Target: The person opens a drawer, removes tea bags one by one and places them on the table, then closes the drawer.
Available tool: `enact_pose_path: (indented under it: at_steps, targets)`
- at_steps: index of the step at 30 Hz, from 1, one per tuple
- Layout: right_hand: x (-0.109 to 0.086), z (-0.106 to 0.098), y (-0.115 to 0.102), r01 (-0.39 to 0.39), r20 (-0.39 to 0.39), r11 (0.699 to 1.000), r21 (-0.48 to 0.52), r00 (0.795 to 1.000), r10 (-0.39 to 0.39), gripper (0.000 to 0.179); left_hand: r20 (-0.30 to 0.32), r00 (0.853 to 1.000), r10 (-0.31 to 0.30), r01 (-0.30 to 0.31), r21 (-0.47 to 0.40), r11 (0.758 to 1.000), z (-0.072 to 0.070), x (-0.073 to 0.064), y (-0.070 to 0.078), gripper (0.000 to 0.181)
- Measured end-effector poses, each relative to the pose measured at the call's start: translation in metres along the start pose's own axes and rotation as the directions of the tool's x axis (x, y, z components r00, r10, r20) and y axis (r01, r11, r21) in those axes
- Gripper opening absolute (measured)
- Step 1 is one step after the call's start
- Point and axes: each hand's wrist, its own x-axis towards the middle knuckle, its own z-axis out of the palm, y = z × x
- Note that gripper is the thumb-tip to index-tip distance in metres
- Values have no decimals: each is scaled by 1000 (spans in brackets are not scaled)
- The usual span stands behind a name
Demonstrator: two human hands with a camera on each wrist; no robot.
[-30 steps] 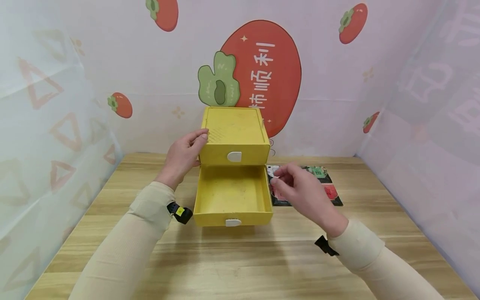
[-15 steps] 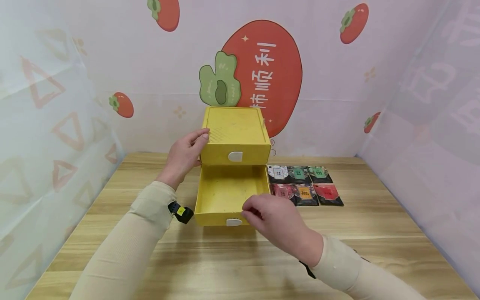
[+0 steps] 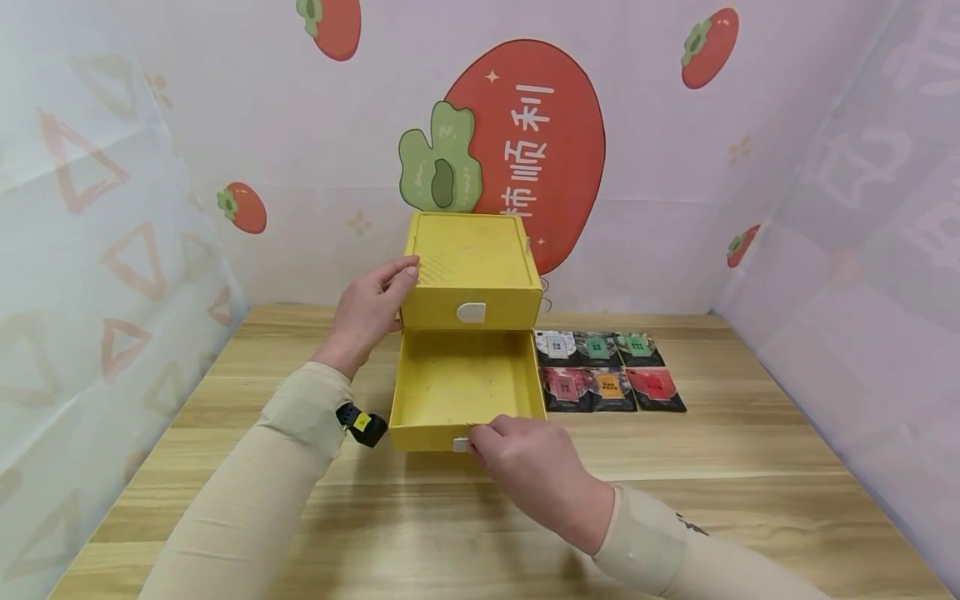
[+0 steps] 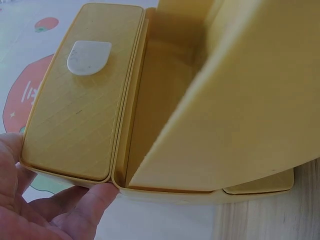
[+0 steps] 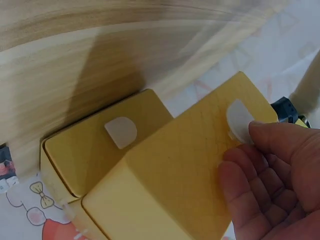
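A yellow two-tone-handled drawer box (image 3: pixel 472 250) stands at the back of the table, its upper drawer front (image 3: pixel 435 308) closed. The lower drawer (image 3: pixel 431 437) is pulled well out, and its inside shows bare. My left hand (image 3: pixel 367 312) holds the upper left front corner of the box; in the left wrist view its fingers (image 4: pixel 92 205) bear on the box's side. My right hand (image 3: pixel 536 467) is at the lower drawer's front, and in the right wrist view thumb and forefinger pinch the edge of its white pull tab (image 5: pixel 237 120). Another white tab (image 5: pixel 121 132) marks the upper drawer.
Several dark sachets with coloured labels (image 3: pixel 607 371) lie in two rows to the right of the box. Wood-grain table (image 3: pixel 720 467) surrounds it. A printed cloth backdrop (image 3: pixel 637 250) rises close behind the box, with similar cloth at both sides.
My right hand has come from above the sachets, left and toward me, down to the lower drawer's tab, which it now pinches. My left hand and the drawer have stayed put.
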Motion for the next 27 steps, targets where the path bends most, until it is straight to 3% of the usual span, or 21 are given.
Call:
enact_pose_path:
  at_steps: [9,18,27]
  targets:
    - [7,6,3,-18,-14,999,-28,1000,17,13,-7,1000,7,-7,-12,1000,-1,0,1,57]
    - [20,11,16,-68,23,997,-42,997,69,11,-7,1000,13,-13,7,1000,-1,2,0,58]
    - [31,22,30,-99,0,993,-65,995,99,14,-18,999,41,-41,21,999,-1,3,-2,57]
